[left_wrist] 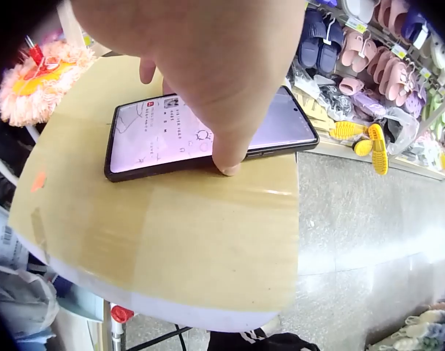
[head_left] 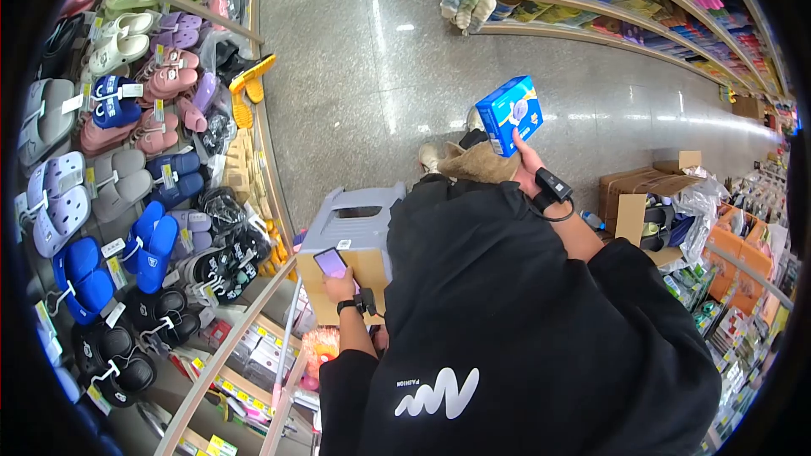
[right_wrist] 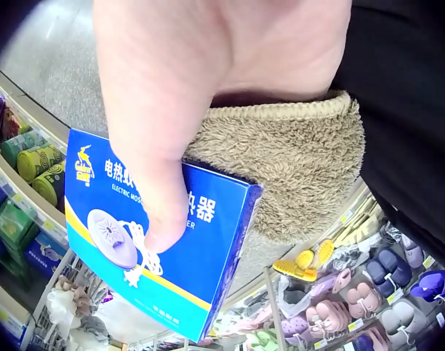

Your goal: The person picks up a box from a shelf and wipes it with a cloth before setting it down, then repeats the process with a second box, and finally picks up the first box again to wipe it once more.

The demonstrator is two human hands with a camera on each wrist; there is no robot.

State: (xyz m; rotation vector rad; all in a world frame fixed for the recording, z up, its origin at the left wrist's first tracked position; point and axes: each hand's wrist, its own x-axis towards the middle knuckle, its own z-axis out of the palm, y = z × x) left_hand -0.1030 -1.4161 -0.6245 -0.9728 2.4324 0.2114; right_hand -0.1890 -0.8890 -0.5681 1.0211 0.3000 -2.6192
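My right hand (head_left: 528,165) holds a blue mosquito-heater box (head_left: 510,114), the thumb across its printed front in the right wrist view. That face shows a white plug-in device and a cord. A fuzzy brown towel (right_wrist: 295,164) hangs below the palm, partly behind the box; the fingers behind are hidden. My left hand (head_left: 340,286) grips a smartphone (left_wrist: 153,139) by its long edges, thumb on the near side. Its lit screen faces up, close over a tan board (left_wrist: 186,234). The board belongs with a grey-purple plastic stool (head_left: 359,198).
Racks of slippers (head_left: 152,236) line the left side. Shelves of packaged goods (head_left: 608,0) stand across the tiled aisle (head_left: 338,101). An open carton (head_left: 629,224) sits on the right. A fluffy pink-orange item (left_wrist: 43,80) is beside the board.
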